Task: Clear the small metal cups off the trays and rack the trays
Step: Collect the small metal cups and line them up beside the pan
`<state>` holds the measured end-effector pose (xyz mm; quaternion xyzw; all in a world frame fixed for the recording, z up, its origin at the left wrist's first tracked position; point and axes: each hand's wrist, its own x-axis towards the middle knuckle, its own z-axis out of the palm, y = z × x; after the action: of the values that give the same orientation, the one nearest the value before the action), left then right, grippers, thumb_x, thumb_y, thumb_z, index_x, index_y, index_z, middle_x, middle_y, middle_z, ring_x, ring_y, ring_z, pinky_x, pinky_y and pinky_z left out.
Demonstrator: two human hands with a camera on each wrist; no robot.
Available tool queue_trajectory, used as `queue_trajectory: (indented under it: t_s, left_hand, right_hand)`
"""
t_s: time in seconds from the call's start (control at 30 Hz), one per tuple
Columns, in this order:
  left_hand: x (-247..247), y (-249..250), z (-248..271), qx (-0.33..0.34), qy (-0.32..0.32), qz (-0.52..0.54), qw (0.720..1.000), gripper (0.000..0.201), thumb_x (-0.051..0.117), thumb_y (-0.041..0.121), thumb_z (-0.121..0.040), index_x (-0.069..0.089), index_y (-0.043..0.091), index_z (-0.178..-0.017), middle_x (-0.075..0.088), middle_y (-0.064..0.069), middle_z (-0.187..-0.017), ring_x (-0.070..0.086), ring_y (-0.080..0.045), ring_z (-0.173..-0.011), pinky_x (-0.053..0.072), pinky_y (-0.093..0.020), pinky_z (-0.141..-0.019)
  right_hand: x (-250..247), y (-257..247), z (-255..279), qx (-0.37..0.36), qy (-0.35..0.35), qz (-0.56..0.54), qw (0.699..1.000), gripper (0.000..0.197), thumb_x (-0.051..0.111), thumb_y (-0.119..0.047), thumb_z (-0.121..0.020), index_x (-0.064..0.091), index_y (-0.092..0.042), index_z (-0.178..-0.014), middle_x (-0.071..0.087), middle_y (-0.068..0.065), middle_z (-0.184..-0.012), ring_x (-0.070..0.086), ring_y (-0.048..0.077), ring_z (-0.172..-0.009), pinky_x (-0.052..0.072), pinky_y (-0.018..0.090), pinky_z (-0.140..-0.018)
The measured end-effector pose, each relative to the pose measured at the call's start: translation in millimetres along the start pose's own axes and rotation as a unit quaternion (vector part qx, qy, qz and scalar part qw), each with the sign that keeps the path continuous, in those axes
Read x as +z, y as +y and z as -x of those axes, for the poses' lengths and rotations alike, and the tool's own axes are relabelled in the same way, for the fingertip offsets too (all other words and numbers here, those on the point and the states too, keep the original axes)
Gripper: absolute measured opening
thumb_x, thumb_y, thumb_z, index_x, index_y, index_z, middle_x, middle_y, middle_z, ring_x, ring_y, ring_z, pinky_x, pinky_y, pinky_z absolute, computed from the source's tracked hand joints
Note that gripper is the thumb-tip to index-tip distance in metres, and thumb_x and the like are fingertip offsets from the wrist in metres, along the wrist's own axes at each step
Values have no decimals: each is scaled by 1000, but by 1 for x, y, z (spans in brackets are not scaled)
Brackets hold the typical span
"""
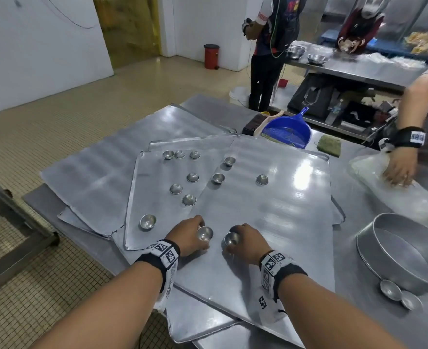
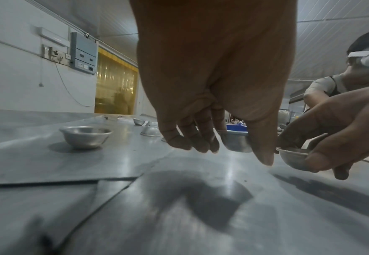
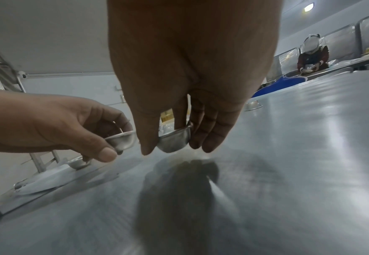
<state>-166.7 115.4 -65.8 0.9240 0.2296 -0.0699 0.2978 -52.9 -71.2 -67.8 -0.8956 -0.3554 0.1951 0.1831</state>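
Both hands work low over the top tray (image 1: 271,210). The left hand (image 1: 189,235) pinches one small metal cup (image 1: 205,233) between thumb and fingers; the right hand (image 1: 249,239) pinches another cup (image 1: 232,239) just beside it. More cups (image 1: 192,177) dot the overlapping trays beyond. A round pan (image 1: 404,250) sits on the table (image 1: 364,177) to the right, two cups (image 1: 391,289) touching its wall. A blue dustpan (image 1: 287,132) lies farther back.

even overhead light glares in bands off the top tray (image 1: 271,197); soft hand shadows fall beneath both wrist views, whose near foreground blurs and edges bend strongly.
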Motion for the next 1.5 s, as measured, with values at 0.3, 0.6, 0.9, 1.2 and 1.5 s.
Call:
queue_trajectory:
  t_s: [0.3,0.6,0.9,1.2,1.5]
  left_hand:
    - [34,51,7,11,-49,-27,998,54,85,42,-68,48,25,-105,66,-1,-105,62,-21,-91,48,-30,-72]
    - [69,97,8,36,-72,-61,995,54,80,46,-70,54,23,-112,64,-1,-111,60,-22,-96,50,-31,-77]
    - [92,179,-3,135,-88,-52,985,44,78,46,-74,54,27,-107,62,4,-96,60,-20,-86,41,-27,-66]
    - [142,277,-10,217,-127,-79,965,47,83,55,-69,52,32,-97,66,4,-95,63,-20,-84,53,-34,-73]
    - [202,355,-1,250,-188,-111,943,52,83,46,-73,55,26,-112,67,-1,-109,61,-21,-93,47,-31,-76]
  right_hand:
    - [-35,57,38,40,-10,-22,999,46,71,-36,-80,65,-22,-123,61,4,-119,62,25,-109,49,30,-89]
    - [-47,110,77,76,6,-58,995,49,74,-36,-79,64,-21,-125,63,2,-122,60,22,-112,46,29,-88]
    - [-68,169,126,128,62,-101,985,53,79,-38,-77,63,-22,-125,63,2,-124,59,21,-112,44,27,-87]
    - [-94,246,195,211,121,-158,957,64,83,-39,-73,60,-20,-129,61,-2,-125,58,19,-116,45,29,-96]
    - [-102,314,254,263,143,-158,941,56,82,-38,-73,62,-27,-124,64,-3,-115,62,20,-107,47,30,-88]
